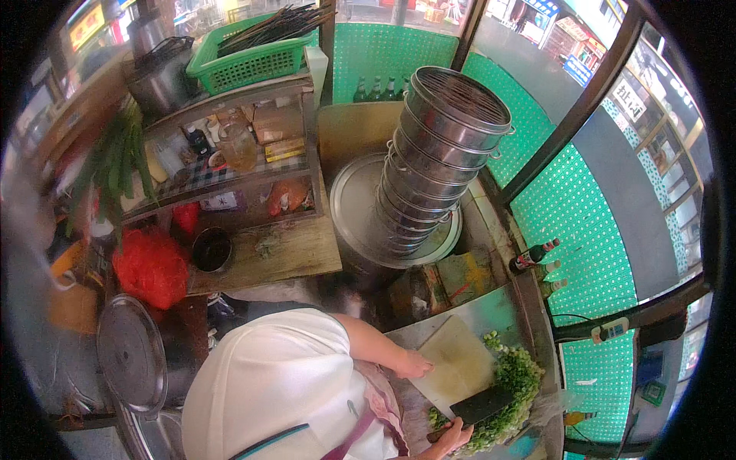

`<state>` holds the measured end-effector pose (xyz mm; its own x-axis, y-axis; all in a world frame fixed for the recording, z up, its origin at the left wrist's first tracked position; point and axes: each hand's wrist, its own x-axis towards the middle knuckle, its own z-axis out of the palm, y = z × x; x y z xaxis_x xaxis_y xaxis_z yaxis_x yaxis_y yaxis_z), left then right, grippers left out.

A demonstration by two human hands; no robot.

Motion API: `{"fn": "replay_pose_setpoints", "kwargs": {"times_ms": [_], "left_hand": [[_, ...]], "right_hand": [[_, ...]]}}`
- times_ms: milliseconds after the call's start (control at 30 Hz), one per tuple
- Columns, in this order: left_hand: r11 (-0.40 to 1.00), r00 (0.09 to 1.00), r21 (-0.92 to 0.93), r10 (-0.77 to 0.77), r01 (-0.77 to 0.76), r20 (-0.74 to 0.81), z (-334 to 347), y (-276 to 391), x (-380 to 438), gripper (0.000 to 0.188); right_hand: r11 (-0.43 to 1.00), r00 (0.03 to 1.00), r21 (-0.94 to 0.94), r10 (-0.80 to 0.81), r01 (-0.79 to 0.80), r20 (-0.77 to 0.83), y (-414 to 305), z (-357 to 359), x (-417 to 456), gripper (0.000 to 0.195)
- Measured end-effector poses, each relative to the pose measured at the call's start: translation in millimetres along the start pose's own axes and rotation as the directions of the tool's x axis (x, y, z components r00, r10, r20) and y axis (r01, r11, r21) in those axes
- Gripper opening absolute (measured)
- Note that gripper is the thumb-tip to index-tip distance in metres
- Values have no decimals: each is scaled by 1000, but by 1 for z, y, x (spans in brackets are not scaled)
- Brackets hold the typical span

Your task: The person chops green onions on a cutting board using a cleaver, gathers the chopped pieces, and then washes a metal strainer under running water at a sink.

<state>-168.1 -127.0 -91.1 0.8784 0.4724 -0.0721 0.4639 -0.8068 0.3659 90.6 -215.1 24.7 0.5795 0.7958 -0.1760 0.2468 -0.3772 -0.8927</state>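
Observation:
My left hand (415, 364) is at the near left edge of a pale cutting board (457, 359), gripping it; the undersides of the fingers are hidden. My right hand (453, 437) holds a cleaver (482, 405) by its handle. The cleaver's dark, broad blade lies across the board's lower right corner. Chopped scallions (520, 374) are heaped along the board's right side and below the blade. A few bits sit by the board's upper right corner.
A tall stack of metal steamers (437, 167) stands on a round metal lid (353, 201) beyond the board. Bottles (532, 256) line the ledge by the green perforated panel (592, 224). Wooden shelves (230, 201), a red plastic bag (150, 267) and a large pot lid (131, 353) are to the left.

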Motion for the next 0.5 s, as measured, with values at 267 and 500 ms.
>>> {"fn": "replay_pose_setpoints", "kwargs": {"times_ms": [267,500], "left_hand": [[999,999,19,-49,49,-1,2,2,-5,38],[985,988,160,46,-70,148,0,2,11,44]], "right_hand": [[1000,975,9,19,-22,221,5,4,-15,47],[975,969,137,-196,176,152,29,-20,-30,51]]}}
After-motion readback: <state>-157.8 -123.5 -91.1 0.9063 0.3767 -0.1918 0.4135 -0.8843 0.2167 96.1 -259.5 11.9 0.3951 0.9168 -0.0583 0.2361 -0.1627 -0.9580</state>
